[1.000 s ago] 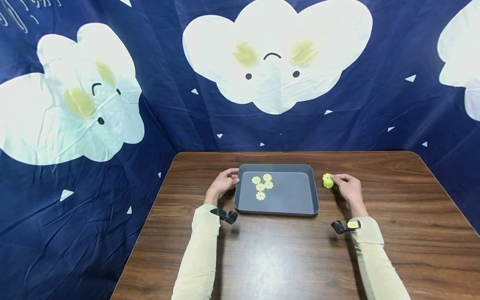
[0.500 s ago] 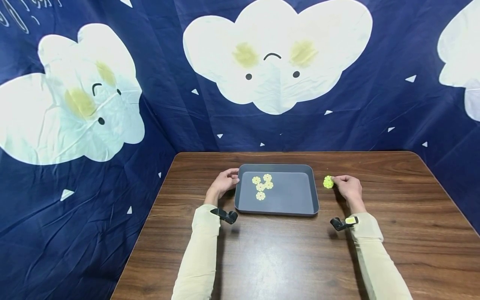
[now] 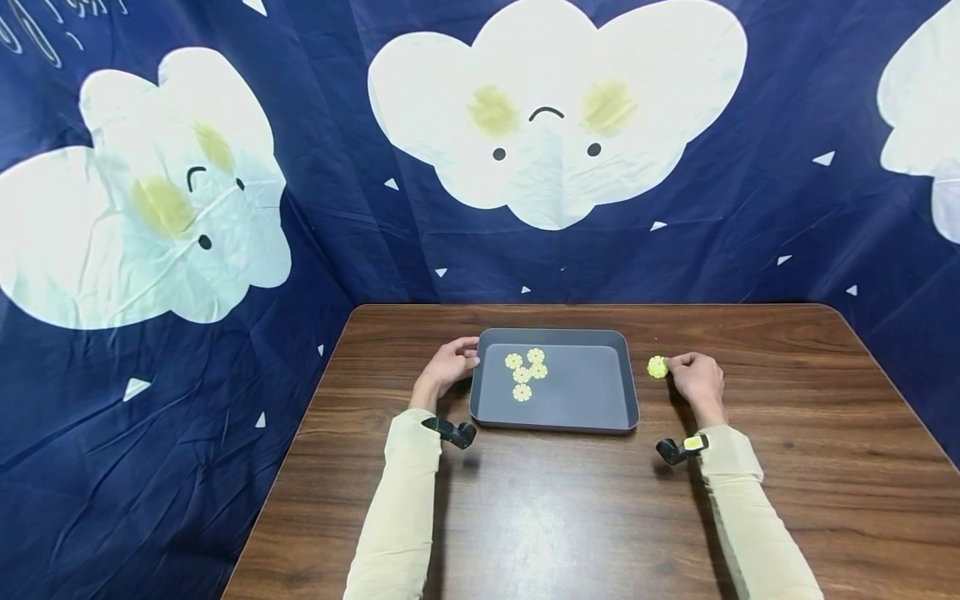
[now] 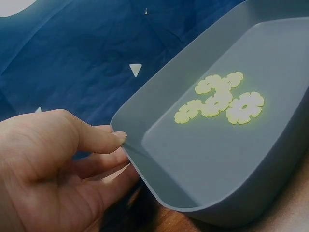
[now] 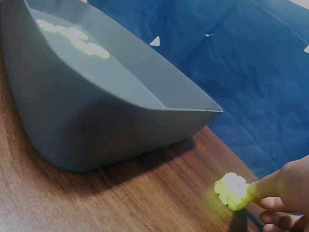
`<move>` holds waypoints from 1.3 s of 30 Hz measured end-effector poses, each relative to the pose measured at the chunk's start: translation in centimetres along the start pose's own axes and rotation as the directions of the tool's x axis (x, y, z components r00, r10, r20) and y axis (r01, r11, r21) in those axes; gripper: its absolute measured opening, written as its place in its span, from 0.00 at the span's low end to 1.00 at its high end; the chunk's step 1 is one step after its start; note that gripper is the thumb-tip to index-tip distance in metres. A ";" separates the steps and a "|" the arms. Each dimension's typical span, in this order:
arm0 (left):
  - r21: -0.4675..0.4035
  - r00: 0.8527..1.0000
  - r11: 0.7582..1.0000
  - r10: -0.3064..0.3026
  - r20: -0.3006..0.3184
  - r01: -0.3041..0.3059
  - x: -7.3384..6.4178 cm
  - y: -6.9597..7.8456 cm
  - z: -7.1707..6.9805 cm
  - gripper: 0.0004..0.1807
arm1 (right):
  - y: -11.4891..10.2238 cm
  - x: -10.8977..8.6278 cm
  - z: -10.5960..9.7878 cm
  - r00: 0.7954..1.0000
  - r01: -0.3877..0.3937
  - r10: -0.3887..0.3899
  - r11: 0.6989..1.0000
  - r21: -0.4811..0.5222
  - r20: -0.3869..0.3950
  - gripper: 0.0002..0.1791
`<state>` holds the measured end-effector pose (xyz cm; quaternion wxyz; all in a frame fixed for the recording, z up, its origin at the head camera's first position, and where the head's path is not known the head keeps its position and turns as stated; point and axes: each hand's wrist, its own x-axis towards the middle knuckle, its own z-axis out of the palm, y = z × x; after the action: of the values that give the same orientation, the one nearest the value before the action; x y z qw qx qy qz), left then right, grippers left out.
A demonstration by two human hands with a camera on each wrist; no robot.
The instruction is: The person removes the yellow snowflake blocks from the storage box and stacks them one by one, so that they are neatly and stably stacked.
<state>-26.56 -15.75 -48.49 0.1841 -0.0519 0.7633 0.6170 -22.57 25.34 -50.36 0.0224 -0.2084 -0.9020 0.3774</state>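
A grey rectangular tray (image 3: pixel 588 387) lies on the table. My left hand (image 3: pixel 446 368) holds its left wall, thumb over the rim and fingers outside, as the left wrist view shows. Several pale yellow flower-shaped discs (image 4: pixel 244 108) lie grouped on the left part of the tray's floor. To the right of the tray, the thumb and fingers of my right hand (image 3: pixel 699 381) pinch the edge of bright yellow-green flower-shaped discs (image 5: pixel 231 191). Glare in the right wrist view blurs their outline, so I cannot tell how many are there.
The brown wooden table (image 3: pixel 555 508) spreads out on all sides of the tray. Behind and to the left stands a dark blue cloth (image 3: pixel 322 167) printed with white clouds. Black cameras sit on both wrists.
The yellow-green discs, a taller stack a second ago, now show as one compact flower shape a little nearer. My right wrist has shifted slightly left; the left hand and tray stay put.
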 end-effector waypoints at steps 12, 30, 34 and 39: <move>-0.006 1.000 1.000 -0.006 -0.006 0.006 -0.1 -0.2 0.1 0.28 | 0.2 -0.2 0.1 0.998 0.034 -0.035 0.999 -0.034 -0.044 0.18; 0.014 1.000 1.000 -0.009 -0.009 0.009 0.0 -0.1 0.0 0.28 | -1.7 -1.2 -0.6 0.986 0.124 -0.118 0.991 0.043 -0.119 0.17; 0.003 1.000 1.000 -0.014 -0.005 0.014 0.0 0.1 0.0 0.28 | -2.7 -1.7 -0.5 0.979 0.162 -0.154 0.985 0.058 -0.135 0.16; 0.010 1.000 1.000 -0.003 -0.007 0.003 0.0 0.0 0.0 0.28 | -4.1 -2.3 0.1 0.973 0.206 -0.195 0.975 0.081 -0.125 0.17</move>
<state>-26.56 -15.76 -48.47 0.1827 -0.0545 0.7671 0.6126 -21.94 21.77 -47.36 0.1225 -0.1364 -0.8970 0.4023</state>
